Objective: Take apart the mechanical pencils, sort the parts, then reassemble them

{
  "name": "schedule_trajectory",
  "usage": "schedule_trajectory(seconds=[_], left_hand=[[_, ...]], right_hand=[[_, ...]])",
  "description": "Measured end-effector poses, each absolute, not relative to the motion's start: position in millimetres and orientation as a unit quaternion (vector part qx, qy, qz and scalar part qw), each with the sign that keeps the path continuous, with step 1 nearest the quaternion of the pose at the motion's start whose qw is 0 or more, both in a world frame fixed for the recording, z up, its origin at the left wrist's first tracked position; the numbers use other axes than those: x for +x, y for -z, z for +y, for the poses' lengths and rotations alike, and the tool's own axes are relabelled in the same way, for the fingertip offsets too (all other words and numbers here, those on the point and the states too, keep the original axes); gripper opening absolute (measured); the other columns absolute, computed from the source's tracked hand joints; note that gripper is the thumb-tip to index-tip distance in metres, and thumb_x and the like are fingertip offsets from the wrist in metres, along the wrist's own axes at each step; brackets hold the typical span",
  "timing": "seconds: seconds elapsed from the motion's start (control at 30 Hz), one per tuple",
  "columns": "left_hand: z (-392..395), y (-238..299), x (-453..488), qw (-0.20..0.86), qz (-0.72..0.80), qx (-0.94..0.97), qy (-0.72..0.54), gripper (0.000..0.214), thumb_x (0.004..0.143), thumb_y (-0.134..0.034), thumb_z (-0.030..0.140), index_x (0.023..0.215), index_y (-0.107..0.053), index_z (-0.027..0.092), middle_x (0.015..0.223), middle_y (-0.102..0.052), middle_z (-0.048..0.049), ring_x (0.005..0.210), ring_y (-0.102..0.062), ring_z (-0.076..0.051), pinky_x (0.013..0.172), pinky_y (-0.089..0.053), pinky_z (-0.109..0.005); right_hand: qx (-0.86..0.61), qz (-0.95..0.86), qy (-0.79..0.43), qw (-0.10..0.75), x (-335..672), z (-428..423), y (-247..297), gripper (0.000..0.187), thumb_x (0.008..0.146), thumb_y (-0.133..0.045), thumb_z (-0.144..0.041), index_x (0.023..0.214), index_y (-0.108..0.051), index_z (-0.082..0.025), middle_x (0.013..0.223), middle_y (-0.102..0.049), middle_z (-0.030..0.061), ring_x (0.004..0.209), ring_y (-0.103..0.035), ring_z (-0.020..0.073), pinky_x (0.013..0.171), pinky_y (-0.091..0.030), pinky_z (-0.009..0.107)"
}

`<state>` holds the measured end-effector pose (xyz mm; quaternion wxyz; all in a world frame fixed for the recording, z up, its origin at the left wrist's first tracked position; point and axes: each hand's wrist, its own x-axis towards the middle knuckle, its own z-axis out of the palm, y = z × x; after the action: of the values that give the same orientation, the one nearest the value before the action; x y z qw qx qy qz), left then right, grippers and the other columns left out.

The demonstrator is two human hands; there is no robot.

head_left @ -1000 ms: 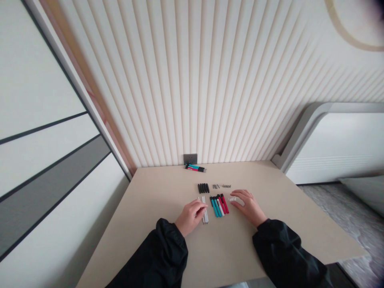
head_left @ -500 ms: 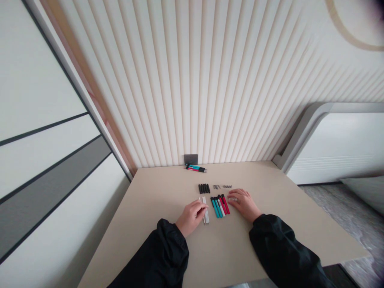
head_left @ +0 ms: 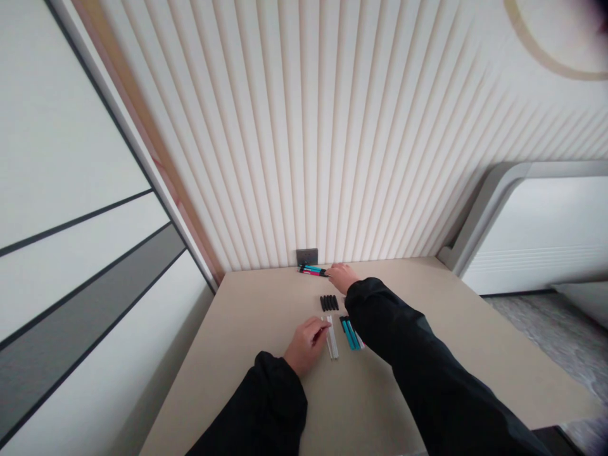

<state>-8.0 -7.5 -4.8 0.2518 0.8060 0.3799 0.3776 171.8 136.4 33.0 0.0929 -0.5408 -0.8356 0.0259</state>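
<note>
At the back of the table, my right hand (head_left: 342,277) reaches over to a small pile of assembled pens (head_left: 311,270). Its fingers close around their right-hand ends, and the fingertips are partly hidden. My left hand (head_left: 306,342) rests lower down, fingers curled and thumb pressed in, beside the thin white pen refills (head_left: 334,342); whatever is in its pinch is too small to see. Blue pen barrels (head_left: 350,335) with black ends lie to the right of the refills, and my right sleeve covers the other barrels. Above the refills is a row of short black pen parts (head_left: 329,303).
The beige table (head_left: 256,316) meets a ribbed wall with a dark power socket (head_left: 306,256) behind the pens. A white cabinet (head_left: 85,316) stands at the left. To the right are a bed headboard (head_left: 536,228) and a pillow (head_left: 579,304).
My right hand has moved from beside the coloured barrels up to the pens at the back, its sleeve now covering the small metal parts and red barrels. My left hand stays by the refills.
</note>
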Motion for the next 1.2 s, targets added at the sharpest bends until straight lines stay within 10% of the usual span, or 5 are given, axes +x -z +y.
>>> schedule_trajectory(seconds=[0.77, 1.2], left_hand=[[-4, 8, -10, 0.237, 0.391, 0.797, -0.394, 0.020, 0.094, -0.046, 0.021, 0.094, -0.065, 0.015, 0.078, -0.062, -0.0039, 0.067, -0.054, -0.014, 0.064, -0.045, -0.026], [-8, -7, -19, -0.054, 0.357, 0.836, -0.413, 0.035, 0.090, -0.050, 0.010, 0.124, -0.056, 0.017, 0.111, -0.060, -0.0110, 0.110, -0.055, -0.023, 0.097, -0.045, -0.041]], right_hand=[[-0.604, -0.796, -0.017, 0.008, 151, 153, -11, 0.033, 0.092, -0.057, -0.034, 0.121, -0.054, -0.016, 0.120, -0.057, 0.0083, 0.101, -0.060, 0.0210, 0.084, -0.052, 0.042], [-0.517, -0.825, -0.036, 0.226, 169, 38, -48, 0.018, 0.097, -0.046, -0.027, 0.103, -0.062, -0.022, 0.098, -0.068, 0.0060, 0.094, -0.060, 0.0193, 0.085, -0.044, 0.033]])
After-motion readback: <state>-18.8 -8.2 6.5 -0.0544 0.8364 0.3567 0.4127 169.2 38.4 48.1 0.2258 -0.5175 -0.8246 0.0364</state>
